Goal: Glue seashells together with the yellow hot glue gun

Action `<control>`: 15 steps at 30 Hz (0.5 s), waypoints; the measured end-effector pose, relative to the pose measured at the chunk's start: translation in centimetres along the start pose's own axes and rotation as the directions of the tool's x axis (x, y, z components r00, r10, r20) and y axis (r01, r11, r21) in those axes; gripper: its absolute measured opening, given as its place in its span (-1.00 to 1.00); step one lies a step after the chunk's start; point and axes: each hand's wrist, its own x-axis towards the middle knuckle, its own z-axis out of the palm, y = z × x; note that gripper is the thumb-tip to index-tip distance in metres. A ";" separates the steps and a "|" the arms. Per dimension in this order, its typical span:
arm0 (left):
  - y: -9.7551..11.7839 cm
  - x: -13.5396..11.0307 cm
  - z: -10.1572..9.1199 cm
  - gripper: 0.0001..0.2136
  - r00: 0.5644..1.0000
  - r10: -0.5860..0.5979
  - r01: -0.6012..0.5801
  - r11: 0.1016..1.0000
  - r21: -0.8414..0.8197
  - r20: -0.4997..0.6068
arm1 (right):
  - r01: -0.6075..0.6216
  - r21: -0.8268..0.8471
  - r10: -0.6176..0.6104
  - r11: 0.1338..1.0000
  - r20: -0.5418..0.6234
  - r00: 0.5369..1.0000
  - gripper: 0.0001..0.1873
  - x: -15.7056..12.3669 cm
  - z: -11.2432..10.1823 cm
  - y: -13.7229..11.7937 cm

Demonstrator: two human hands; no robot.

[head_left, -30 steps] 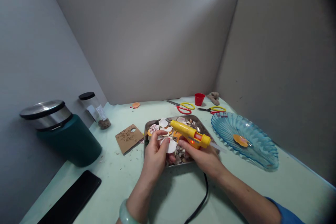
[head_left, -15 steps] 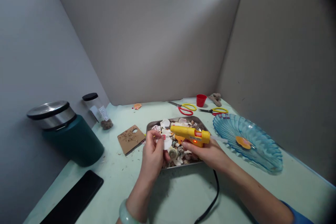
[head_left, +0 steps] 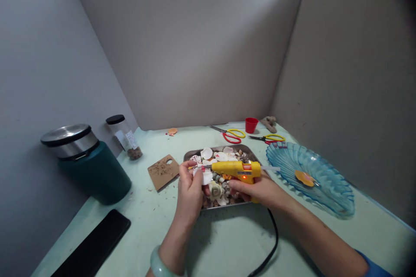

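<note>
My right hand (head_left: pixel 251 188) grips a yellow hot glue gun (head_left: pixel 232 168) by its handle, its orange light lit and a clear glue stick (head_left: pixel 270 168) jutting from the back. The nozzle points left and is at a small red piece (head_left: pixel 203 168) by my left fingertips; whether it touches cannot be made out. Between thumb and fingers, my left hand (head_left: pixel 191 186) pinches a white shell (head_left: pixel 207 177) with that red piece on it. Both hands are over a metal tray (head_left: pixel 192 154) filled with shells, which they partly cover.
A blue glass dish (head_left: pixel 334 186) holding an orange shell (head_left: pixel 304 178) stands right. Scissors (head_left: pixel 235 134), pliers-like cutters (head_left: pixel 269 138) and a red cup (head_left: pixel 251 125) lie behind. At left are a teal bottle (head_left: pixel 97 173), a jar (head_left: pixel 125 138), a brown card (head_left: pixel 163 173) and a phone (head_left: pixel 94 242).
The glue gun has levelled and come down slightly, its nozzle now at the red piece by my left fingers. My left hand keeps its pinch. The whole view has shifted slightly.
</note>
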 end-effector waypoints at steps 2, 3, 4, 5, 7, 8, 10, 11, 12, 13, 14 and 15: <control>0.1 0.0 0.0 -0.75 1.000 0.012 -0.012 1.000 -0.007 0.009 | -0.007 0.019 0.007 1.000 0.002 1.000 -0.74 0.0 0.0 -0.1; 0.1 0.0 0.0 -0.75 1.000 0.011 -0.010 1.000 -0.011 0.010 | -0.015 0.024 0.015 1.000 0.009 1.000 -0.73 0.0 -0.1 -0.1; 0.1 0.0 0.0 -0.74 1.000 0.007 -0.007 1.000 -0.013 0.010 | -0.025 0.022 0.024 0.999 0.013 1.000 -0.73 0.0 -0.1 -0.1; 0.1 0.0 0.0 -0.73 1.000 0.007 -0.006 1.000 -0.013 0.008 | -0.035 0.008 0.035 0.999 0.018 0.999 -0.72 0.0 -0.1 -0.1; 0.0 0.0 0.1 -0.70 1.000 0.025 -0.025 1.000 -0.005 0.001 | -0.054 -0.035 0.055 0.998 0.023 0.998 -0.71 0.1 -0.2 0.0; 0.0 0.0 0.1 -0.69 0.999 0.039 -0.039 0.999 0.000 0.000 | -0.063 -0.049 0.064 0.997 0.025 0.998 -0.71 0.1 -0.2 0.0; -0.1 0.0 0.2 -0.68 0.998 0.056 -0.056 0.998 0.011 -0.004 | -0.069 -0.052 0.070 0.996 0.018 0.997 -0.70 0.2 -0.2 0.0; -0.1 0.0 0.2 -0.68 0.998 0.054 -0.054 0.998 0.013 -0.011 | -0.069 -0.042 0.070 0.997 0.014 0.997 -0.70 0.2 -0.1 -0.1; 0.0 0.0 0.2 -0.69 0.999 0.047 -0.047 0.999 0.012 -0.019 | -0.068 -0.024 0.068 0.997 0.012 0.998 -0.70 0.2 -0.1 -0.2; 0.0 0.0 0.2 -0.69 0.999 0.039 -0.039 0.999 0.010 -0.029 | -0.066 0.001 0.066 0.998 0.012 0.998 -0.69 0.2 0.0 -0.3; 0.1 0.1 0.2 -0.70 0.999 0.032 -0.032 0.999 0.006 -0.038 | -0.065 0.031 0.065 0.997 0.015 0.998 -0.68 0.1 0.0 -0.5; 0.2 0.1 0.2 -0.70 0.999 0.028 -0.028 1.000 -0.001 -0.046 | -0.067 0.063 0.066 0.996 0.017 0.998 -0.67 0.1 0.1 -0.7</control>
